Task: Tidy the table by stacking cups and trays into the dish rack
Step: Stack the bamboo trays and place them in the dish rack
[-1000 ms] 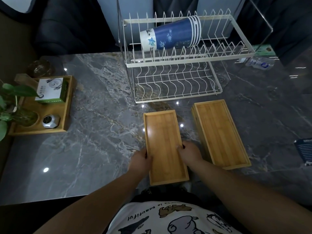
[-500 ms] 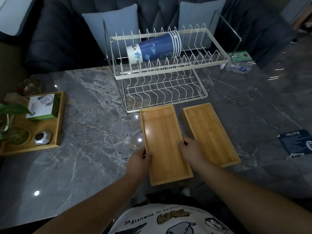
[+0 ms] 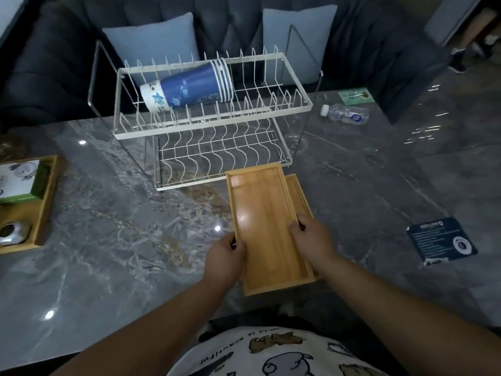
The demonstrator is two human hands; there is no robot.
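Note:
A bamboo tray [image 3: 267, 226] is held over the table by both hands. My left hand [image 3: 226, 257] grips its left long edge and my right hand [image 3: 311, 238] grips its right long edge. It hangs above and mostly covers a second bamboo tray [image 3: 298, 192], of which only the right strip shows. Behind them stands a white two-tier wire dish rack [image 3: 214, 126]. A nested stack of blue paper cups [image 3: 187, 89] lies on its side in the upper tier. The lower tier holds nothing.
A wooden organiser tray [image 3: 44, 213] with a green box and a silver object sits at the left edge. A plastic bottle [image 3: 345, 115] lies right of the rack, with a green card behind it. A dark card [image 3: 442, 241] lies at the right. A sofa with cushions stands behind.
Both hands have lifted the left tray and carried it right, over the second tray. The head view has tilted up, showing more of the sofa.

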